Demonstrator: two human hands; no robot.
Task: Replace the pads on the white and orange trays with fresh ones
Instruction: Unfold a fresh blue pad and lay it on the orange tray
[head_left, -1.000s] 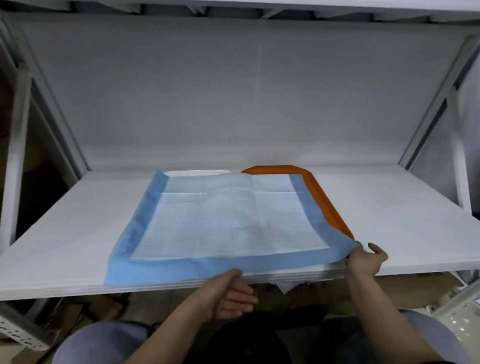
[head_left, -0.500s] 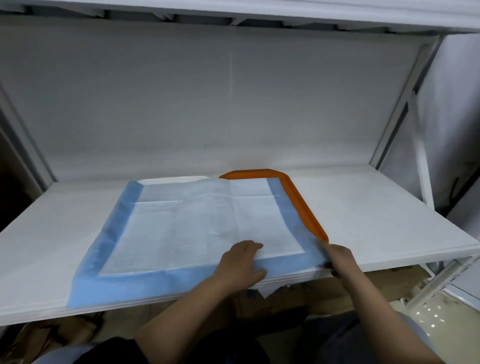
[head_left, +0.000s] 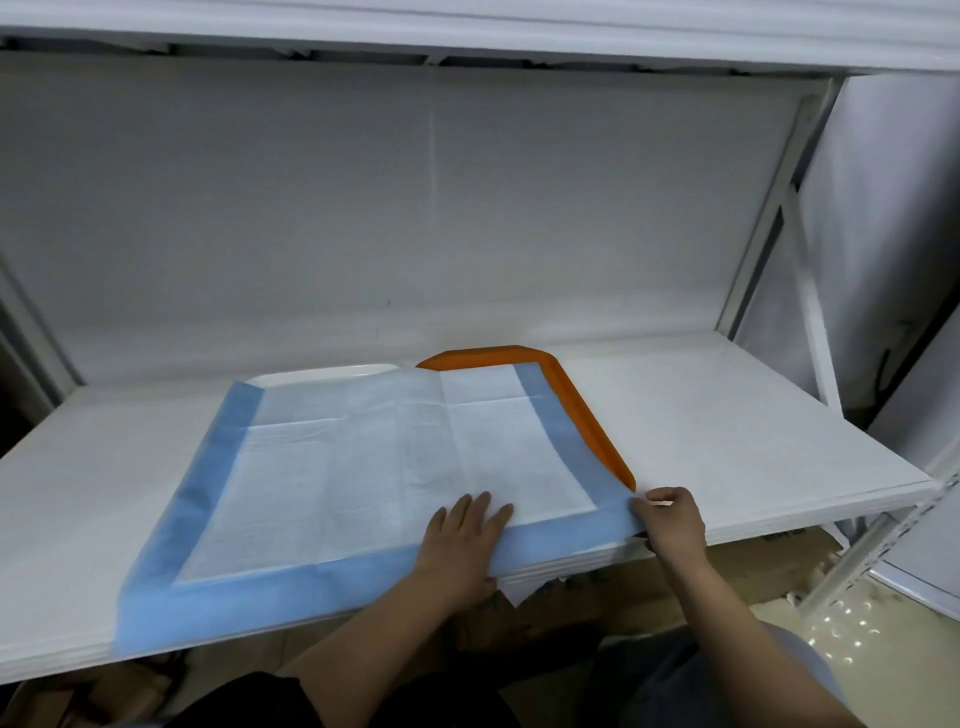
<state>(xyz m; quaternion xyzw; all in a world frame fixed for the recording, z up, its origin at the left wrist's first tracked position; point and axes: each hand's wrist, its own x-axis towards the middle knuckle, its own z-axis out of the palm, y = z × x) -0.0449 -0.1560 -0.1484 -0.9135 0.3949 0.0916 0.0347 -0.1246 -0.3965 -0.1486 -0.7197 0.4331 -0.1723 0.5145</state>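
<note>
Smoothing is the step in hand, as I read it: one blue-bordered pad (head_left: 374, 467) is spread across both trays at once, with the white tray (head_left: 322, 373) peeking out at the far left and the orange tray (head_left: 582, 415) showing along the pad's right edge and far right corner. Your left hand (head_left: 462, 540) lies flat on the pad's near edge, fingers straight and together, holding nothing, just pressing. Your right hand (head_left: 672, 525) has its fingers curled at the pad's near right corner and looks to be pinching it, right beside the orange tray's near end. Keep the left palm down as the anchor and pull the corner with the right, low and outward, so the creases running across the middle flatten instead of bunching. Whether one pad is meant to serve both trays or is only laid out for now, you can't tell from here; check before tucking. The pad's near border overhangs the front lip of the shelf (head_left: 753, 441), so a hard tug toward you could drag it off, and maybe the trays with it. Open room is to the right of the orange tray and to the left of the pad; the back panel is well apart from the trays. The upright post (head_left: 810, 332) at the far right limits your reach there.
</note>
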